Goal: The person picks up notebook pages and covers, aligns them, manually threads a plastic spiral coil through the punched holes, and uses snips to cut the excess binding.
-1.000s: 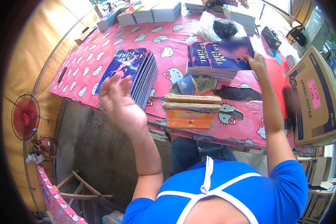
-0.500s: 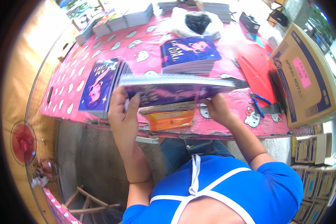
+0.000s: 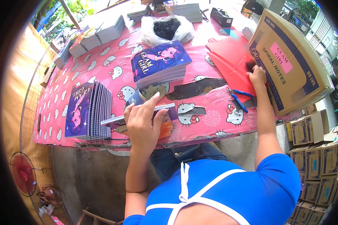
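Note:
My left hand (image 3: pixel 142 122) grips a thin purple-covered notebook (image 3: pixel 118 120) standing on its edge near the table's front, the thumb on one side. Beneath it show an orange packet (image 3: pixel 166 129) and part of a patterned item. My right hand (image 3: pixel 257 78) is stretched to the right, its fingers closed at the end of black binding coils (image 3: pixel 250 66) beside the carton. To the left stands a stack of spiral-bound notebooks (image 3: pixel 97 108) with purple covers. Another stack of notebooks (image 3: pixel 161 62) sits beyond my left hand. Blue-handled pliers (image 3: pixel 238 99) lie by my right forearm.
A large brown carton (image 3: pixel 289 63) borders the right side, next to red sheets (image 3: pixel 229 60). Farther back are a white plastic bag (image 3: pixel 148 32) of black coils, rows of notebooks (image 3: pixel 101 35) and a black tape dispenser (image 3: pixel 221 18). Several cartons (image 3: pixel 313 161) are piled at lower right.
Both hands held the notebook before; now only my left hand has it, lower and turned edge-up. My right hand has let go and moved right to the black coils. The view has shifted.

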Demonstrator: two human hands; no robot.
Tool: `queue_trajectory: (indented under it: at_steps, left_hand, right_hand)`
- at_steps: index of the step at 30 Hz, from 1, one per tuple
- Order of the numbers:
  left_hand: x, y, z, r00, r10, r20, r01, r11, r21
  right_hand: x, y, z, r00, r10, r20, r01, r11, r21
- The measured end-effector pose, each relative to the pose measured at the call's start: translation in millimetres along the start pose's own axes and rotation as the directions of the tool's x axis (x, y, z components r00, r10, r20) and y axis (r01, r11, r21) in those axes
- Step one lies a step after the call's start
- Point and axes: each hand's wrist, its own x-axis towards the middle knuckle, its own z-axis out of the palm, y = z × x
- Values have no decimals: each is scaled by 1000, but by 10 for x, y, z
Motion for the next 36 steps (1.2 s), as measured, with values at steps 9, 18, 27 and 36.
queue_trajectory:
  at_steps: [9, 18, 27, 36]
  left_hand:
    - [4, 16, -4, 988, -78, -135, 57, 987, -151]
    - [-57, 14, 41, 983, -119, -144, 110, 992, -68]
    - [-60, 73, -18, 975, -194, -111, 186, 979, -81]
    - [-64, 86, -15, 976, -179, -127, 168, 981, -92]
  right_hand:
    - [184, 107, 63, 991, -123, 45, 125, 991, -37]
    - [261, 51, -157, 980, -184, -71, 188, 980, 58]
    - [-1417, -1705, -1607, 673, -721, -165, 302, 64, 951]
    - [-1264, -1774, -1545, 604, -767, -216, 341, 3, 940]
